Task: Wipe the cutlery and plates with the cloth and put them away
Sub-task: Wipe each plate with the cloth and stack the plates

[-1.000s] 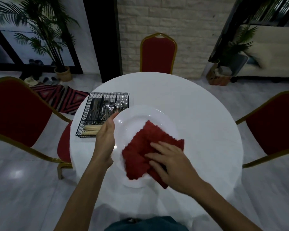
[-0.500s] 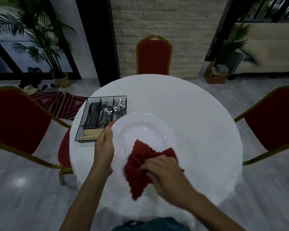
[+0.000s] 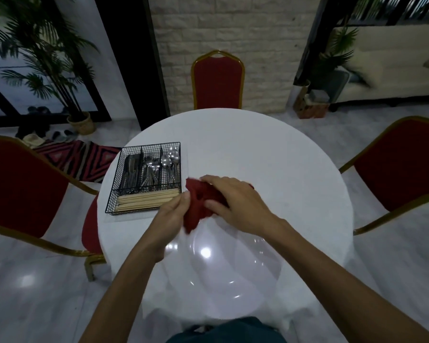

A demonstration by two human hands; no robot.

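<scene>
Plate (image 3: 223, 276) lies flat on the near side of the table (image 3: 270, 169), between the person's 2 forearms. Both hands hold the red cloth (image 3: 198, 204) just over its far rim: left hand (image 3: 172, 215) pinches the cloth's left edge, right hand (image 3: 235, 201) curls over it & grips. Wire caddy (image 3: 146, 179) w/ cutlery sits far-left. Plate looks glossy, stiff, prob. slippery & breakable, so it's best gripped at the rim. Cloth is soft & limp.

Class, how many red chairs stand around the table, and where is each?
3. One chair stands beyond the table's far edge, one at the left, one at the right. Any chair on the near side would be hidden from the camera.
</scene>
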